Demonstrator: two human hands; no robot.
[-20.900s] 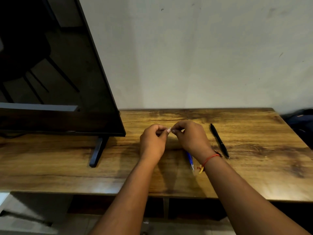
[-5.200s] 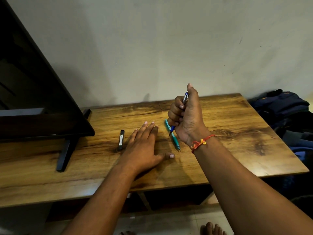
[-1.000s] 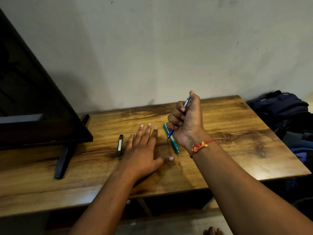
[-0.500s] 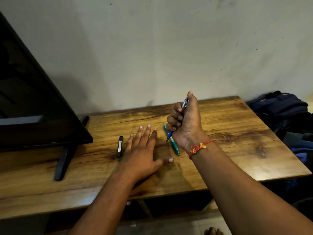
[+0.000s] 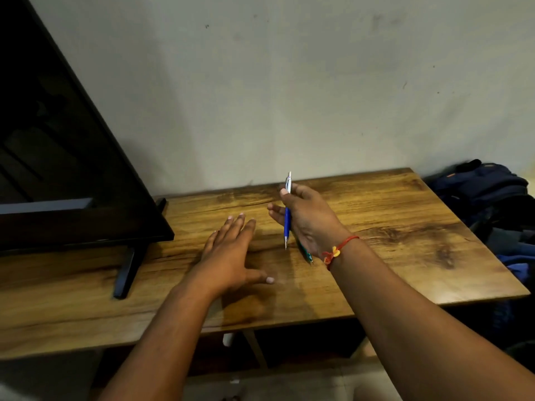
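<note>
Far left of the left hand stands a TV (image 5: 66,157), its foot (image 5: 126,270) on the table (image 5: 405,227). The left hand (image 5: 228,256) lies flat on the wood, palm down, fingers straight and slightly spread, thumb out to the side. Just right of it, the blue pen (image 5: 287,219) stands almost upright above the table, tip down, held by the right hand (image 5: 311,221) between thumb and loosely curled fingers. A green pen (image 5: 306,252) lies on the table under that hand, mostly hidden. Far right, off the table, lies a bag (image 5: 486,192).
</note>
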